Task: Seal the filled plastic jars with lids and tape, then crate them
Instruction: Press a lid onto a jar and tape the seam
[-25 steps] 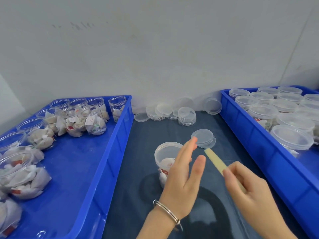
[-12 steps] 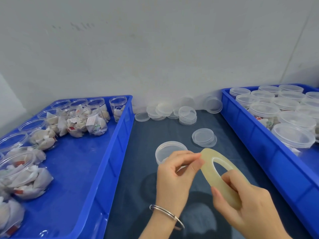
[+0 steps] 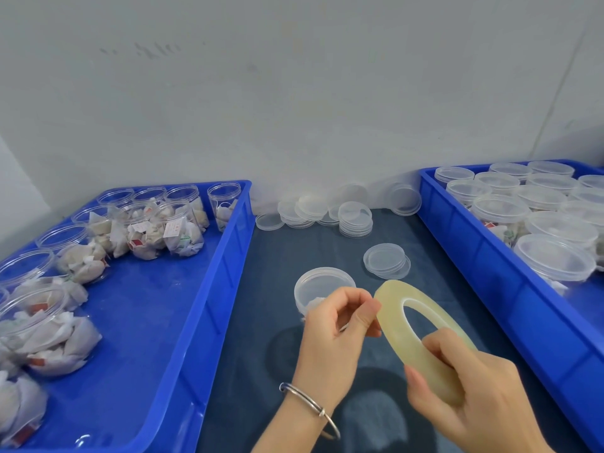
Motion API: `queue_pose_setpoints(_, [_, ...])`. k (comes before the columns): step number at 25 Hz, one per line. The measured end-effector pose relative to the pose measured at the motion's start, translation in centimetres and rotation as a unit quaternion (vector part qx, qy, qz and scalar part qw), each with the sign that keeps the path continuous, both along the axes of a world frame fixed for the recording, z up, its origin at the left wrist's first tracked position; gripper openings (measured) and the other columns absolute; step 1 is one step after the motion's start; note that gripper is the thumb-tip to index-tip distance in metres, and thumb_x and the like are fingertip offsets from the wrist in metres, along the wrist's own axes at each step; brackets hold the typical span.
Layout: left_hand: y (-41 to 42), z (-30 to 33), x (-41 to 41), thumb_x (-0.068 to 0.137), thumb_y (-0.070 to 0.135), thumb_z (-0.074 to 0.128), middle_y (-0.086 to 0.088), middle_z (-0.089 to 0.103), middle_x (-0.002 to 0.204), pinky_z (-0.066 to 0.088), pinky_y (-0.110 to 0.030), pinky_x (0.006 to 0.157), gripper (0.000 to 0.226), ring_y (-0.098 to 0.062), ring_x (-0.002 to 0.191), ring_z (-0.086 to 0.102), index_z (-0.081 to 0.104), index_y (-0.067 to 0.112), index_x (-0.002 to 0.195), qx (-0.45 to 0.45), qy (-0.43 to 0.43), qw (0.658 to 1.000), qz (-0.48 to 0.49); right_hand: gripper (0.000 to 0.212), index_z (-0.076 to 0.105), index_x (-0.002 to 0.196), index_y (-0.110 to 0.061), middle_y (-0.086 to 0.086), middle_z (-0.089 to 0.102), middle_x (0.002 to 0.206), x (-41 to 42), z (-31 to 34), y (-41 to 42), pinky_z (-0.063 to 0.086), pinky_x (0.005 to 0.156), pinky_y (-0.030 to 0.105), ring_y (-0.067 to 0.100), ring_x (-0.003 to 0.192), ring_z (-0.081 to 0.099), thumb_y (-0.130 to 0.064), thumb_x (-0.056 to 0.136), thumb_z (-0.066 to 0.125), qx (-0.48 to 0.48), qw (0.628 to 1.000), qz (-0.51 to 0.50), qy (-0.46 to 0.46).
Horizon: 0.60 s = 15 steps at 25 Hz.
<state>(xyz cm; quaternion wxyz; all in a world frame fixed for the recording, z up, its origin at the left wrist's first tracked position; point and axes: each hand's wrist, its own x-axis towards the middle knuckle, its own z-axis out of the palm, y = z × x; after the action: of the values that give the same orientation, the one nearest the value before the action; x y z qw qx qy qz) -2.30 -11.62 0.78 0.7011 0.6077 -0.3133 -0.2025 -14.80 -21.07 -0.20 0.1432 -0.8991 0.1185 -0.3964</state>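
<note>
We see the right hand (image 3: 480, 393) nearest us, its grip clamped on the near rim of a yellowish tape roll (image 3: 421, 335) held tilted above the dark counter (image 3: 258, 322). The left hand (image 3: 333, 328), a bangle (image 3: 310, 407) on its wrist, pinches the roll's far edge with thumb and fingertips together. Just beyond the roll stands a lidded jar (image 3: 322, 287); past it lie loose lids (image 3: 387, 260). Left of the roll a blue crate (image 3: 209, 289) holds open filled jars; right, another crate (image 3: 490, 256) holds lidded ones.

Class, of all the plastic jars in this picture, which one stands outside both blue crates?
The lidded jar on the dark mat, just behind the left hand. Every other jar sits inside a crate.
</note>
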Motion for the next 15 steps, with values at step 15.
queue_pose_setpoints(15, [2.0,0.9,0.4,0.088,0.011,0.066,0.004,0.065,0.064,0.046,-0.014,0.068,0.016,-0.005,0.064,0.061,0.064,0.016,0.073,0.037,-0.068,0.996,-0.034,0.030,0.053,0.073,-0.023,-0.016,0.044,0.047,-0.7,0.9,-0.6,0.033,0.038,0.024,0.010,0.037,0.037,-0.053,0.075,0.046,0.035,0.996,-0.008,0.078])
